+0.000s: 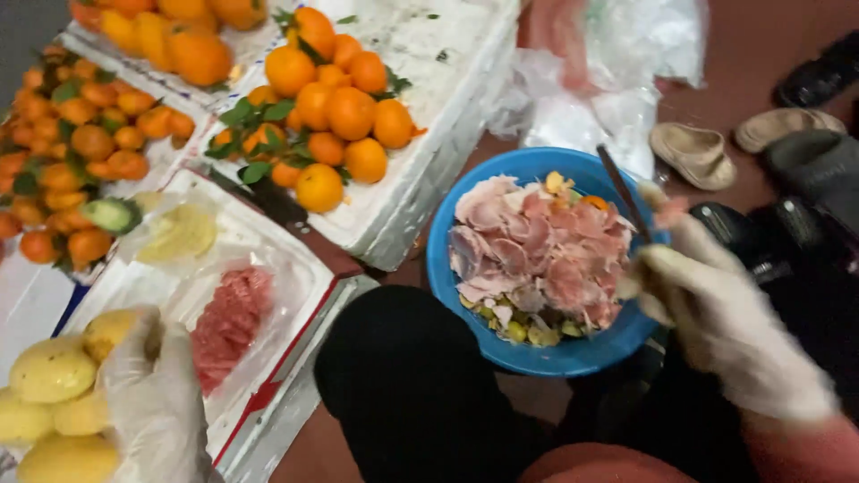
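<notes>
My left hand [152, 394], in a thin clear glove, rests on a pile of yellow pomelos [54, 371] at the lower left, fingers closed around one of them. My right hand [716, 313], also gloved, grips a dark knife [622, 192] whose blade points up over a blue bowl [447, 277]. The bowl holds pink fruit peelings [537, 250] over yellowish scraps. Next to my left hand lies peeled pink pomelo flesh [231, 322] in clear wrap on a white foam tray [304, 277].
White foam boxes hold oranges with green leaves [331, 107] and smaller tangerines [80, 152]. A wrapped pale fruit piece [179, 233] lies on the tray. Crumpled plastic bags [599, 80], beige slippers [698, 152] and dark shoes [819, 80] lie on the brown floor. My dark knee [403, 376] is below.
</notes>
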